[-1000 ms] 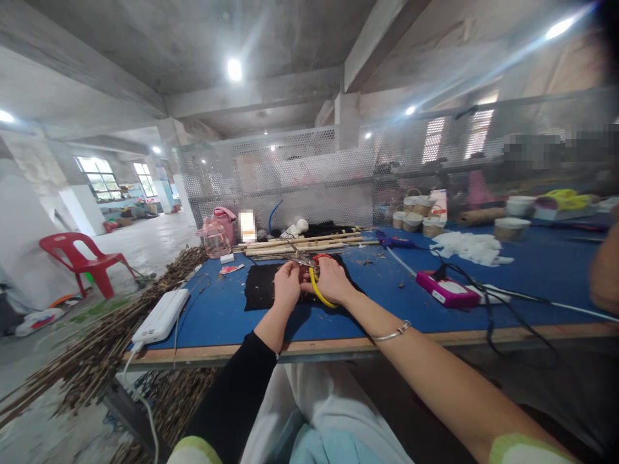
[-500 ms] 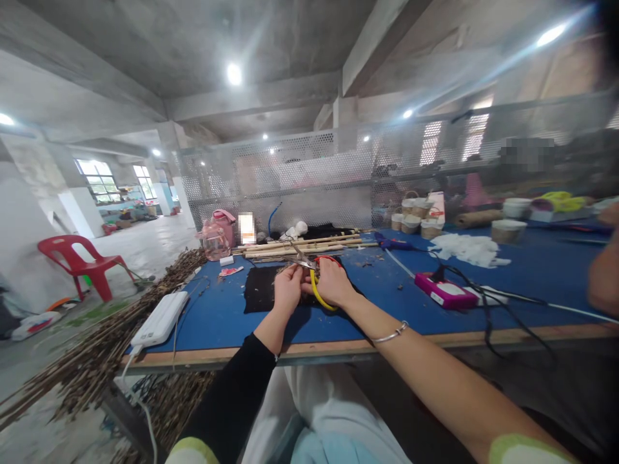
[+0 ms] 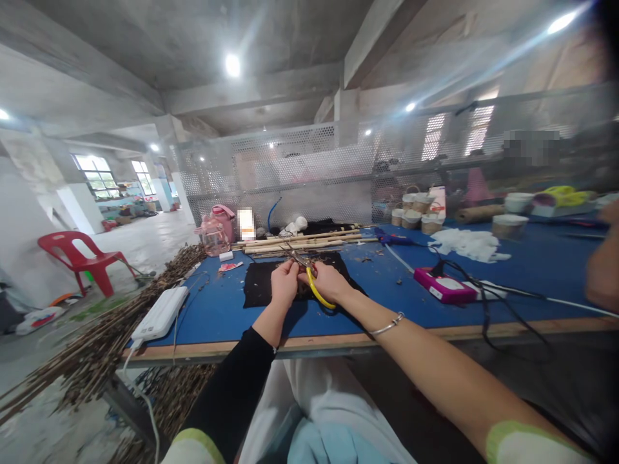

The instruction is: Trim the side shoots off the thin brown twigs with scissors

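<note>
My right hand (image 3: 331, 282) is closed round yellow-handled scissors (image 3: 316, 293), whose metal blades point away and to the left. Close beside it, my left hand (image 3: 284, 282) is pinched shut; what sits between its fingertips is too small to make out. Both hands are over a black cloth (image 3: 257, 283) on the blue tabletop (image 3: 382, 309). Small brown plant scraps are strewn on the cloth around the hands. Just beyond lie several pale thin sticks (image 3: 309, 243).
A white power strip (image 3: 162, 312) lies at the left edge, near bundled dry stems (image 3: 101, 348). To the right are a purple box (image 3: 442, 285) with black cables, a blue glue gun (image 3: 394, 238), white fluffy material (image 3: 467, 245) and small pots (image 3: 411, 218). Another person's arm (image 3: 603, 267) shows far right.
The scissor blades look more spread than before. My left hand has shifted slightly up, and the view has moved a little.
</note>
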A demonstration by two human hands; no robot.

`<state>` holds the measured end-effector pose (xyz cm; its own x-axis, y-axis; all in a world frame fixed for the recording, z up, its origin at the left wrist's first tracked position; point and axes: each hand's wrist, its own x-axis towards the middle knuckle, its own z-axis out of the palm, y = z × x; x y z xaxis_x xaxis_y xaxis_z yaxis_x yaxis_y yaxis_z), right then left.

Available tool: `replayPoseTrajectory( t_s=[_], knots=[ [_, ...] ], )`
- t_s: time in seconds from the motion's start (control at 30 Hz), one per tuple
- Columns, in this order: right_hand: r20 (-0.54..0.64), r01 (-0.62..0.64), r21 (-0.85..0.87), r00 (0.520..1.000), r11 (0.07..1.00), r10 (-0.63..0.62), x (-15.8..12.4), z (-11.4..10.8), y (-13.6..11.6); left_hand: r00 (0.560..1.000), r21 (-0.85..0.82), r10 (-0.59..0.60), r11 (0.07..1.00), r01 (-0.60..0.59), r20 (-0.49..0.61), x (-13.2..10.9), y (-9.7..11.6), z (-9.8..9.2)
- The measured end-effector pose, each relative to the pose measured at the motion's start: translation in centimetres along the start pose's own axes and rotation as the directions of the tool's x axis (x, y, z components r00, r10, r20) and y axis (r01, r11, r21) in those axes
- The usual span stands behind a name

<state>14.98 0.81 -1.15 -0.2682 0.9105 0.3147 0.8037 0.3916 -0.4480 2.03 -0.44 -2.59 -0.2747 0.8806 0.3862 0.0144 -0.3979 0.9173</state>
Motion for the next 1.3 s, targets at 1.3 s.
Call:
replayPoseTrajectory(
  t_s=[1.3],
  knots=[
    [-0.058, -0.042, 0.046, 0.997, 0.998, 0.044, 1.0, -1.4, 0.7, 0.974, 0.215, -0.051, 0.972, 0.099, -0.22, 0.3, 0.3, -0.7]
  ],
)
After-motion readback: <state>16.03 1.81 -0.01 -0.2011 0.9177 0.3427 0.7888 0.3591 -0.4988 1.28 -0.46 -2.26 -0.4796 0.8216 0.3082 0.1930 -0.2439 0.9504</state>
